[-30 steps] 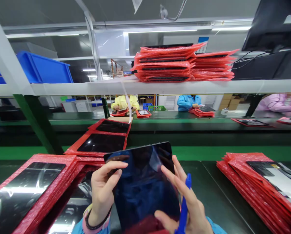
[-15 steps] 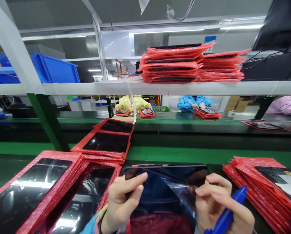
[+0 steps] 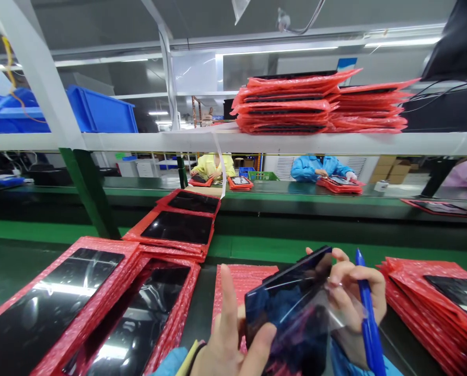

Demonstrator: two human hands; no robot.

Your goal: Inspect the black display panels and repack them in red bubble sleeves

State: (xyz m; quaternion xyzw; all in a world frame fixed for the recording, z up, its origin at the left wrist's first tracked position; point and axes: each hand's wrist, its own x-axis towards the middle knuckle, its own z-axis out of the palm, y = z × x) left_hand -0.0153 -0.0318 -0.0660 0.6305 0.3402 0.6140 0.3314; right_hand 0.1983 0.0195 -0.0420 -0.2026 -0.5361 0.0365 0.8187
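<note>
One dark panel (image 3: 290, 318) tilts above the tabletop (image 3: 204, 292)
Glossy black, thin-edged, streaked with reflections; left hand (image 3: 225, 347) grip closed on its left side, thumb on the face, index finger raised; right hand (image 3: 353, 334) grip pinching crinkled clear film (image 3: 334, 314) near its upper right corner, blue pen (image 3: 369, 318) tucked between fingers

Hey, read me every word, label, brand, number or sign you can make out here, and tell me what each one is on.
No text can be read.
Glossy black rectangular panel: no lettering visible.
Slim blue plastic pen: no lettering visible.
Blue rectangular sheet, upper right background: too small and partly hidden to read.
Small white round container: too small to tell whether it bears a label.
</note>
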